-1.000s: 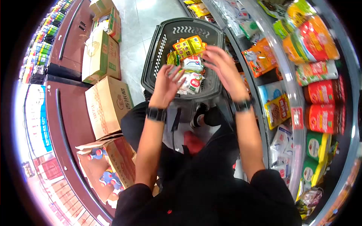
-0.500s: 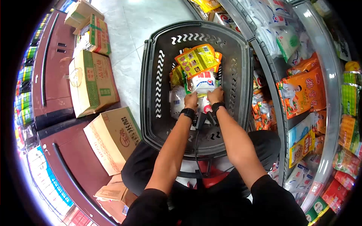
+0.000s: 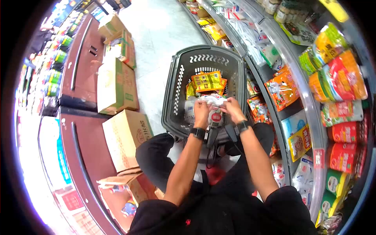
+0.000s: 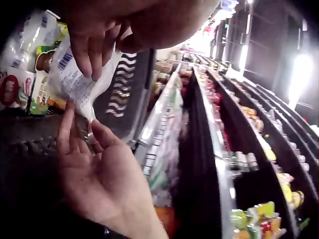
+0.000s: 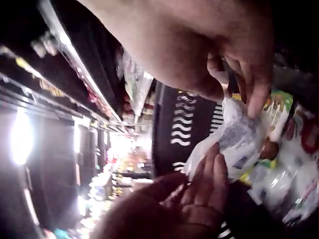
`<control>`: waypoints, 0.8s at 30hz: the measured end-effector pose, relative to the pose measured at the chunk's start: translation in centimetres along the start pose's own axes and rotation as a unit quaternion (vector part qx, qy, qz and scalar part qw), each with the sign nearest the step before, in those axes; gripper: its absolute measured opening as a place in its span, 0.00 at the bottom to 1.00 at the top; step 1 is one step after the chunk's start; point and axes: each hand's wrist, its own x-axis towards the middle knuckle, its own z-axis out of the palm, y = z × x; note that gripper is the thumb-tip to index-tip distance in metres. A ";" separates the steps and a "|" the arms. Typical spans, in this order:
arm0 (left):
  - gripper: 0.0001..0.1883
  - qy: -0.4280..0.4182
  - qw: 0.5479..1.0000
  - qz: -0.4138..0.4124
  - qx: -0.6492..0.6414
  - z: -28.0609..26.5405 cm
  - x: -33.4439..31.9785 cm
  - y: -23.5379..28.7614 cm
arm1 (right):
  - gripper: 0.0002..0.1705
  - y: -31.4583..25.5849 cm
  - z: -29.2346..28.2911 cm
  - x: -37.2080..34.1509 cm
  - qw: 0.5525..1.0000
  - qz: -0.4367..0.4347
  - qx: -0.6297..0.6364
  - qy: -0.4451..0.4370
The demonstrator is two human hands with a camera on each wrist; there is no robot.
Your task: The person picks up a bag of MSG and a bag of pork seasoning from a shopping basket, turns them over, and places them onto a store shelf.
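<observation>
Over the near half of a dark shopping basket (image 3: 171, 113), both hands hold a white plastic packet (image 3: 212, 98) by its two upper corners. The left hand (image 3: 201, 113) pinches one corner, and the right hand (image 3: 235, 111) pinches the other. Printed blue text shows on the packet's face in the left wrist view. Below it in the basket lie other white packets, one with a red round mark (image 3: 216, 117). Yellow-and-orange packets (image 3: 207, 82) are piled toward the far end, partly covering each other.
Shelves of bagged goods run along the right, with an orange bag (image 3: 282, 89) at the near edge. Cardboard boxes (image 3: 119, 86) line the maroon cabinets (image 3: 94, 139) on the left. Pale floor (image 3: 150, 35) stretches ahead. The person's bent knees flank the basket's near end.
The hands, open and apart over the basket at first, reached down to the white packet. They now hold its corners, raised somewhat, and the head view has shifted back.
</observation>
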 end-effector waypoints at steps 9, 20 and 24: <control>0.03 -0.228 0.962 0.119 -0.087 -4.8 -25.1 4.5 | 0.22 0.8 -2.2 -23.0 0.843 0.161 0.469 -0.209; 0.25 -0.336 0.931 0.123 -0.073 -8.9 -34.7 7.8 | 0.31 -1.5 -1.6 -37.7 0.922 -0.269 0.230 -0.156; 0.22 -0.281 0.933 0.177 0.137 -8.0 -36.2 8.8 | 0.33 -2.2 -3.1 -40.9 0.911 -0.332 0.158 -0.187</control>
